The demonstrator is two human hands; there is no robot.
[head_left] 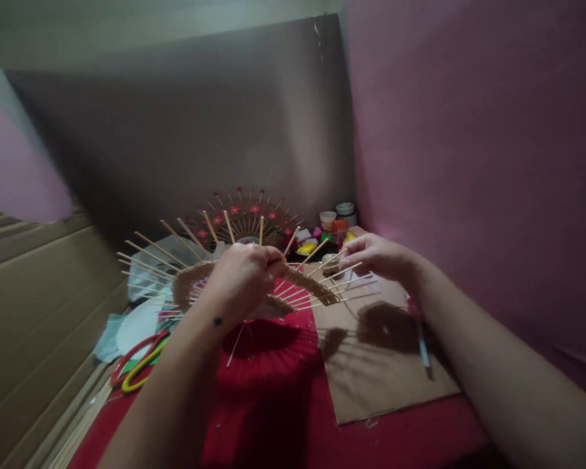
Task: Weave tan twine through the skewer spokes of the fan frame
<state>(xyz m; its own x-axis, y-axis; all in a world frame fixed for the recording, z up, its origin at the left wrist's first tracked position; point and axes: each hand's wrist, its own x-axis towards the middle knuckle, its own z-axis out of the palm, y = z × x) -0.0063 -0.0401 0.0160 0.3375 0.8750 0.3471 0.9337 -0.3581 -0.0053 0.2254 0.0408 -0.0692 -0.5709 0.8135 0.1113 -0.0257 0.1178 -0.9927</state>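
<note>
A fan-shaped frame of thin wooden sticks with a band of brown twine woven through them [314, 285] is held up above the table. My left hand [247, 270] is closed on its middle, fingers pinching near the upper edge of the band and hiding part of it. At the frame's right side, my right hand [371, 253] has its fingertips pinched together by the stick tips; what they hold is too small to make out. Just left of those fingertips sits a small roll of twine [329, 262].
A finished-looking fan with pink flowers [254, 210] stands behind. Scissors with red and yellow handles [139, 368] lie at left beside a white round plate [139, 326]. A cardboard sheet [371, 384] lies on the red cloth [268, 404]. Cups [327, 220] stand at the back.
</note>
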